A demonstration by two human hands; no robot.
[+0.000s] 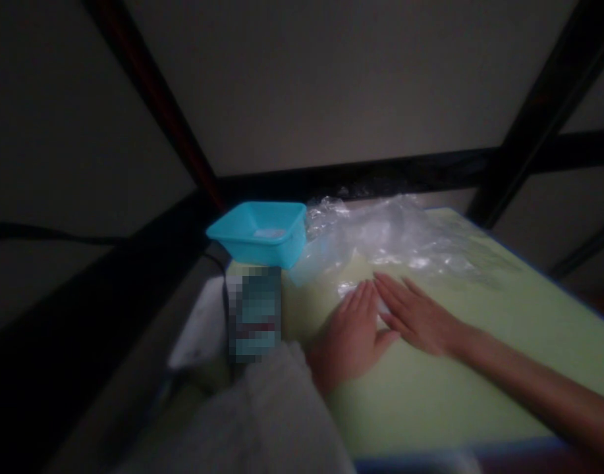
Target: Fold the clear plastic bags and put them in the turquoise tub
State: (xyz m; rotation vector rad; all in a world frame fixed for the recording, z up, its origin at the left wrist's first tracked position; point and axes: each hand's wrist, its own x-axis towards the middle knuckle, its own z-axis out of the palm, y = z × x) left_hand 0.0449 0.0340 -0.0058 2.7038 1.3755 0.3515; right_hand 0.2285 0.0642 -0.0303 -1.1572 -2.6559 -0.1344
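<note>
At five o'clock from the centre of my view, the left hand [354,334] and the right hand [415,317] lie flat, fingers extended and gripping nothing, fingertips nearly meeting over a small pale piece of plastic [382,307] on the green surface [479,401]. I judge the pressing partway done; the piece is mostly covered, so I cannot tell its smoothness. At twelve o'clock beyond the hands, crumpled plastic sheeting [390,234] lies loose, seemingly untreated; a blue basket [269,253] stands at ten o'clock.
</note>
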